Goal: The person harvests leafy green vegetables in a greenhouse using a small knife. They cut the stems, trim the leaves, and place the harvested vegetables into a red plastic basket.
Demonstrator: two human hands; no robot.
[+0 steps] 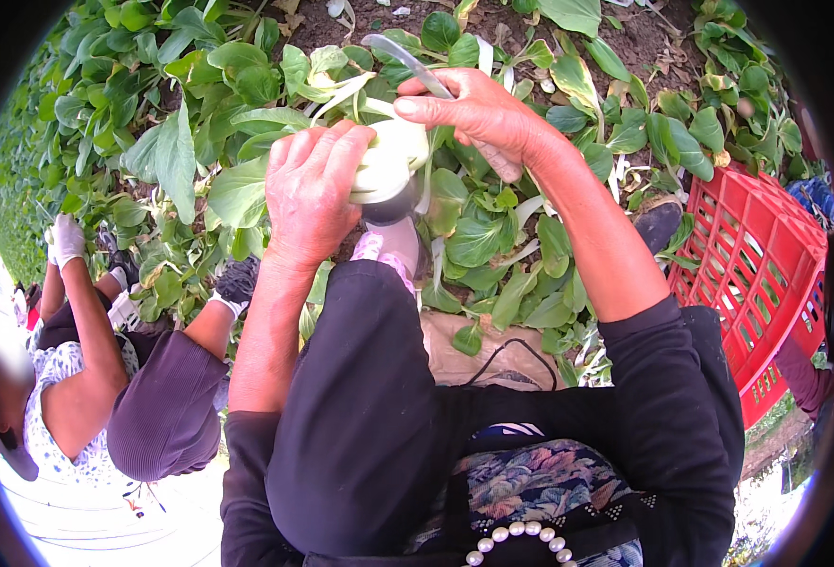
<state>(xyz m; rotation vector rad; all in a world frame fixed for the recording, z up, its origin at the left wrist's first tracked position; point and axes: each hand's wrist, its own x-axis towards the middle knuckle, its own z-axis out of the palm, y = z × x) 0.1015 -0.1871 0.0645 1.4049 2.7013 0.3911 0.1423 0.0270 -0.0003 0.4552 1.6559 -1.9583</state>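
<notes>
My left hand [314, 188] grips a head of bok choy [392, 159], its pale green base turned toward me and its leaves spreading away to the left. Close by on the right, my right hand [491, 113] is closed around a knife [406, 58]. The knife's narrow, curved blade points up and left, beyond the vegetable. Part of its handle shows below my palm. My right thumb and fingertips are at the upper right edge of the bok choy; whether they touch it I cannot tell. Loose leaves [484, 241] lie on the ground beneath my hands.
A red plastic crate [750, 283] with greens inside stands at the right. Rows of leafy plants [105, 92] grow across the far side and left. A co-worker [80, 397] with a gloved hand [68, 237] sits at the left. My shoe [658, 223] rests near the crate.
</notes>
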